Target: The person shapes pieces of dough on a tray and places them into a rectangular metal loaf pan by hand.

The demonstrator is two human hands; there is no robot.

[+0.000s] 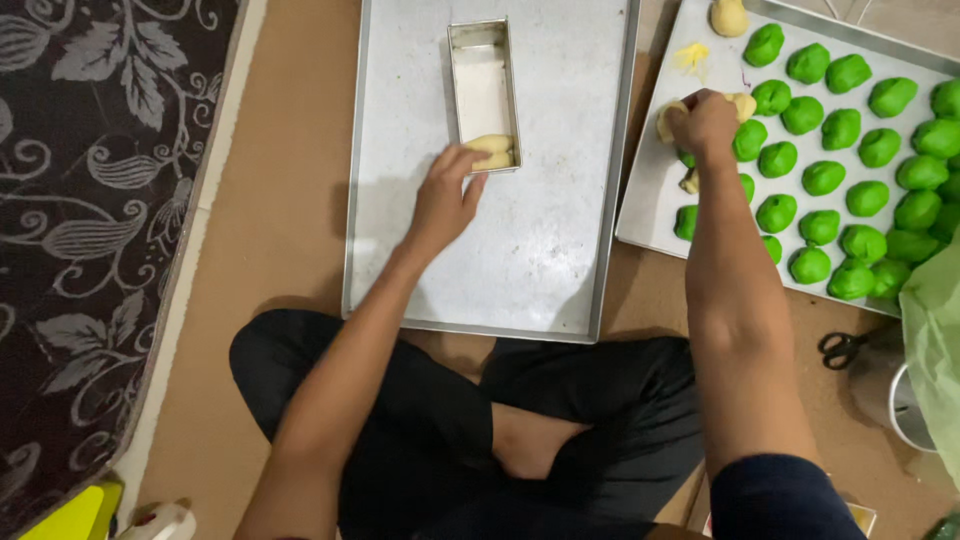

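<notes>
We see a dark rug with grey leaf pattern [90, 200] on the left, over a tan floor [280, 220]. Black scissors [843, 349] lie near right, just beside a metal pot [895, 400]. A pale green plastic bag [935, 340] hangs at the right edge. A yellow object [80, 510] sits near left, with a white one [160, 522] beside it.

Tan floor [280, 220]; dark mat [90, 200] with grey leaf pattern along left; even indoor light.
</notes>
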